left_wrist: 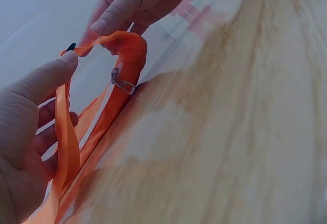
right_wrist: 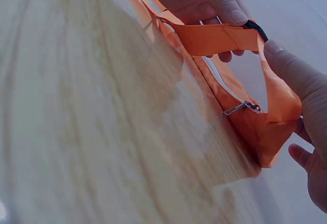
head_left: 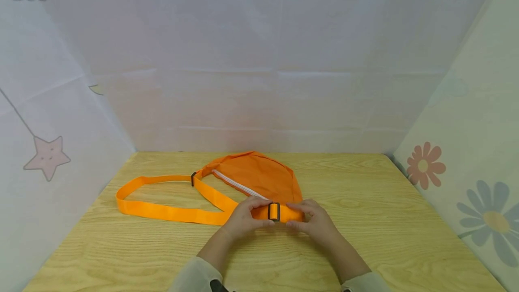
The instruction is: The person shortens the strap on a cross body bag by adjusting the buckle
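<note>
Pale cloth walls [head_left: 251, 57] box in a wood-grain table [head_left: 405, 238], with an orange bag [head_left: 263, 175] near its middle

On the left, a pink star [head_left: 47, 157] marks the wall and the strap [head_left: 174, 213] loops across the table, a second slider [head_left: 193, 179] by the bag's left end; the left hand [head_left: 245, 217] pinches the strap at one side of a black slider [head_left: 269, 211], the right hand [head_left: 318, 222] at the other, both in front of the bag; the step seems to be adjusting the strap there, and moving the slider would call for one hand steadying it while the other feeds slack; at far right, the wall shows a red flower [head_left: 423, 166] and a grey-blue flower [head_left: 495, 221]
</note>
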{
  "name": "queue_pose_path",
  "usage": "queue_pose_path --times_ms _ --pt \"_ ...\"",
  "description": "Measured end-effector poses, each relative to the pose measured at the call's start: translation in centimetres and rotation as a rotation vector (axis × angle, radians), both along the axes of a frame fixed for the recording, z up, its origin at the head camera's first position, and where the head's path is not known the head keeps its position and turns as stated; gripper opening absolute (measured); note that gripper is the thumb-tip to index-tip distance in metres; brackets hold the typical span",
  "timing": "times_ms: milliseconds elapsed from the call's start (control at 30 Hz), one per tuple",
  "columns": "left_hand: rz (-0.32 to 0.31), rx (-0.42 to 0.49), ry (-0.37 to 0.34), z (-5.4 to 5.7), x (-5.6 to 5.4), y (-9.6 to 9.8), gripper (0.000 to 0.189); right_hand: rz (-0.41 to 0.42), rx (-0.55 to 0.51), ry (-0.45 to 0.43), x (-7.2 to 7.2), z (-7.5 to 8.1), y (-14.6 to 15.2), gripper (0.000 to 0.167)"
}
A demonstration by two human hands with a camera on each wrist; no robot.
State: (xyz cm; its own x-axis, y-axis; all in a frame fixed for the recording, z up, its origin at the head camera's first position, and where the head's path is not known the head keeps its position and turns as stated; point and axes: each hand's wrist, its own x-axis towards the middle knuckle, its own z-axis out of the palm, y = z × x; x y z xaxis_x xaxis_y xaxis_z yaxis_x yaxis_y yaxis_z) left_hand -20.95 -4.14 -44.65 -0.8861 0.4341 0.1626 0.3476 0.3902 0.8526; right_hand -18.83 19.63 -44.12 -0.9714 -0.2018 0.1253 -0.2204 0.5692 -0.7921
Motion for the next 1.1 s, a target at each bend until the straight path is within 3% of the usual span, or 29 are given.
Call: queue_pose_path --times_ms 100,300,400,700,1100 --pt "-0.005 0.010 -0.018 0.04 0.05 0.05 0.050 0.006 0.049 0.047 0.03 0.01 -0.11 0.047" --pt "0.010 0.027 -0.046 0.15 0.15 0.16 0.052 0.029 0.169 0.246 0.04 -0.11 -0.34 0.053" --pt "0.007 0.026 -0.039 0.16 0.15 0.19 0.050 0.019 0.196 0.289 0.06 -0.17 -0.45 0.048" --pt "-0.012 0.048 -0.028 0.11 0.13 0.22 0.044 -0.030 0.036 0.037 -0.01 -0.27 -0.77 0.042" --pt "-0.034 -0.002 -0.049 -0.02 0.27 0.56 0.047 0.007 0.011 0.036 0.02 -0.25 -0.97 0.040"
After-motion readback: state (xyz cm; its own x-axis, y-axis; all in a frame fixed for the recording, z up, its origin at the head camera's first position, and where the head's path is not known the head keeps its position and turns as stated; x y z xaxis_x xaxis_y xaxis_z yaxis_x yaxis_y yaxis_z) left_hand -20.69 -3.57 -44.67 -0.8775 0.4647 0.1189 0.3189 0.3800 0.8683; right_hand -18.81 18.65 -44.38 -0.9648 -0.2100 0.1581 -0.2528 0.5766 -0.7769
